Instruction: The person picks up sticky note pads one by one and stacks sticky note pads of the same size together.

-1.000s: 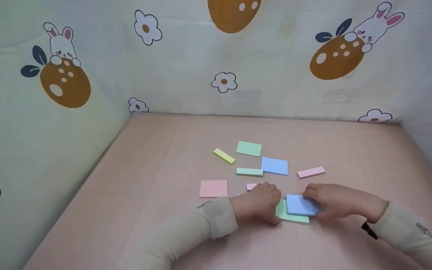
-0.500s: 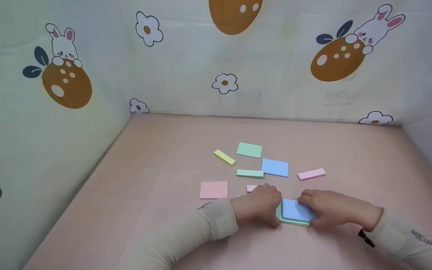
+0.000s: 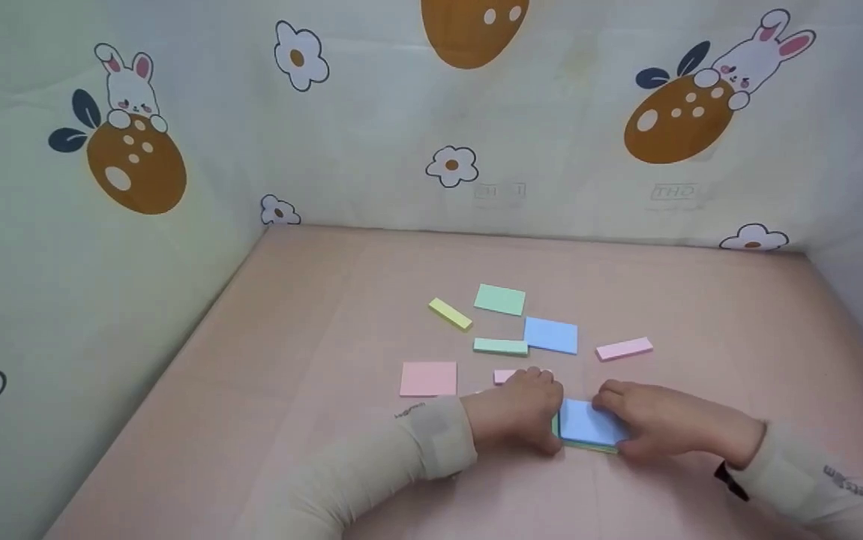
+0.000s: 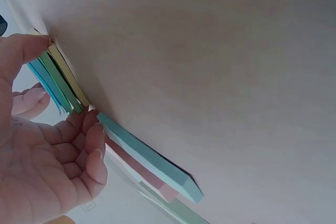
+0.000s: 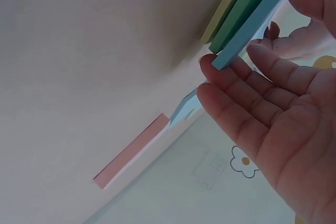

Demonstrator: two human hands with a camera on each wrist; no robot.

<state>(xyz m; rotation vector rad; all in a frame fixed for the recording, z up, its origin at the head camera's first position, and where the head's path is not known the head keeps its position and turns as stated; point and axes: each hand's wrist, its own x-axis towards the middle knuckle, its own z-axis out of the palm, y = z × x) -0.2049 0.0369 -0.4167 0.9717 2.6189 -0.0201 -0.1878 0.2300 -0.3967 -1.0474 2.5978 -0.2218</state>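
Observation:
In the head view, a blue sticky-note pad [image 3: 588,421] lies on top of a green pad [image 5: 244,11] and a yellow pad [image 5: 224,9], the layers plain in the right wrist view. My right hand [image 3: 677,421] pinches the blue pad at its right side between thumb and fingers. From the left, my left hand [image 3: 517,412] holds the stack, its thumb at the near corner and fingers at the far one. A narrow green sliver still shows left of the blue pad. Partly behind my left hand are a pink strip pad [image 3: 504,376] and a light-blue strip [image 4: 149,153].
Beyond the hands lie a pink square pad [image 3: 428,379], a green strip [image 3: 500,347], a blue pad [image 3: 551,335], a green pad [image 3: 499,299], a yellow strip [image 3: 450,313] and a pink strip [image 3: 624,349]. Patterned cloth walls [image 3: 371,112] border the pink tabletop [image 3: 311,330].
My right hand has moved the blue pad left and toward me, so it covers more of the green pad. My left hand has stayed at the stack's left side.

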